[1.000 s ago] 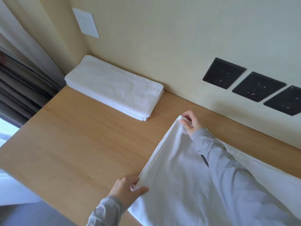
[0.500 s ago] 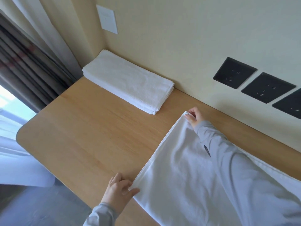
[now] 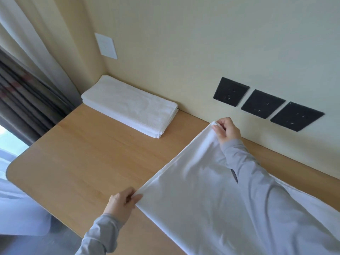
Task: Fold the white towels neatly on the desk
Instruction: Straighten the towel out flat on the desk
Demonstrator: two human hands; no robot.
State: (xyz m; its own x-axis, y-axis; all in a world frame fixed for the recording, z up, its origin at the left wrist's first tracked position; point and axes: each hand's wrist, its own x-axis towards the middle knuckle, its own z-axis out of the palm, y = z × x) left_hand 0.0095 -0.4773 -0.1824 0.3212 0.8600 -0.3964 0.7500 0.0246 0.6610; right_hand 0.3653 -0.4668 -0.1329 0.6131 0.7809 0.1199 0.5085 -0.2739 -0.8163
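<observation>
Wooden bench (image 3: 92, 153) carries the towel (image 3: 193, 208), spread rightward from my grips: left grip (image 3: 122, 201) pinches its near corner, right grip (image 3: 227, 131) its far corner. Soft, light, limp, I judge; corners hold best.

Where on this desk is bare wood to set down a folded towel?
The widest free patch of desk lies between the folded stack, the rounded left edge and the spread towel. A narrow strip runs below the black sockets. The right side is crowded: left hand and right hand pinch that towel's corners.
</observation>
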